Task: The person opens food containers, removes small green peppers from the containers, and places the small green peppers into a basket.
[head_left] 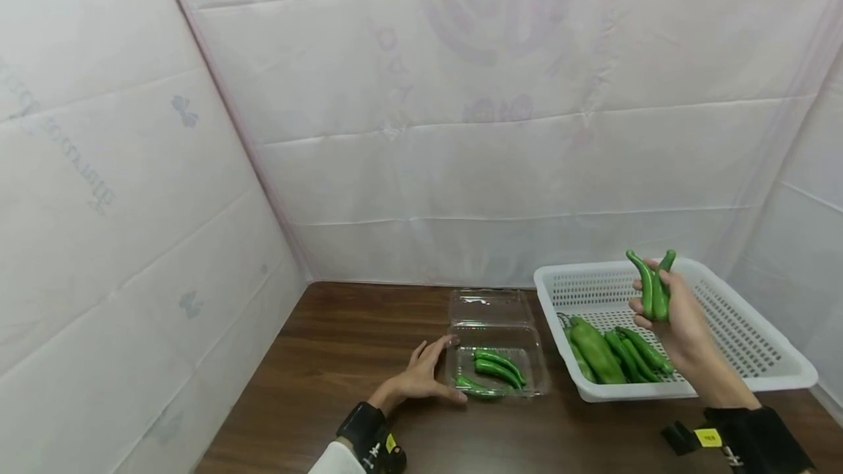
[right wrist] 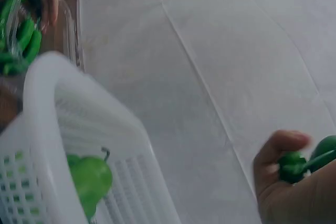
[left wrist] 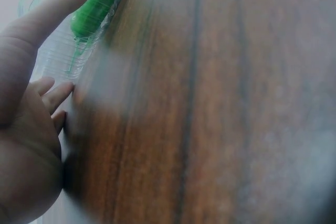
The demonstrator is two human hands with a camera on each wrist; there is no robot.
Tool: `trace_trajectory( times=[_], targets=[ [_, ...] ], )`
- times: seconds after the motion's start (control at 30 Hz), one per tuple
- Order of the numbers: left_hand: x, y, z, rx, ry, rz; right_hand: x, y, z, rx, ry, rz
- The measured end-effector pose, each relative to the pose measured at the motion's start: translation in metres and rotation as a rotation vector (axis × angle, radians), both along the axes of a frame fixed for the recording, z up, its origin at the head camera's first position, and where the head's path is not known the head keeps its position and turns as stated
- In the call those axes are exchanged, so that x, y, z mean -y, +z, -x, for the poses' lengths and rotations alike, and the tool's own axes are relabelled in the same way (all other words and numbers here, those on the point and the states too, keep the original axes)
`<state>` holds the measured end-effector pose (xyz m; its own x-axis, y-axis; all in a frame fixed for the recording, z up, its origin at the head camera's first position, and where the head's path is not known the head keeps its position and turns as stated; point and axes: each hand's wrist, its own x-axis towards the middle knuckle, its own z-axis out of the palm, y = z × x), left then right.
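I count one clear plastic clamshell box [head_left: 498, 357] holding three green peppers [head_left: 497, 369], and one white basket [head_left: 744, 342] with about five more peppers [head_left: 615, 353], overlapping so the tally is uncertain. I also log two peppers in hand [head_left: 655, 285], and two hands in view.

Left wrist view blurred across the table [left wrist: 220, 129], right hand [right wrist: 294, 182] cut off by the frame edge, basket [right wrist: 47, 108] smeared.
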<state>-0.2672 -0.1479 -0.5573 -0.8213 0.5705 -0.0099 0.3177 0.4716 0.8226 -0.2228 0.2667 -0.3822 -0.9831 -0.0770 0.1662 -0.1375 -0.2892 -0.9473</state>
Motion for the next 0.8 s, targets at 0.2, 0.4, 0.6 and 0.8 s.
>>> trace_trajectory(
  times=[0.2, 0.4, 0.6, 0.8],
  targets=[
    [0.003, 0.001, 0.002, 0.023, 0.016, 0.007, -0.001, -0.013, -0.004, -0.066, -0.337, -0.506],
    [0.002, 0.002, 0.002, 0.035, 0.020, 0.015, -0.003, -0.030, 0.007, -0.305, -0.517, -0.948],
    [0.002, 0.002, 0.001, 0.044, 0.028, 0.004, -0.004, -0.044, 0.019, -0.308, -0.386, -1.329],
    [-0.001, 0.002, 0.001, 0.027, 0.035, -0.013, -0.007, -0.055, 0.023, -0.130, -0.143, -1.552]
  ],
)
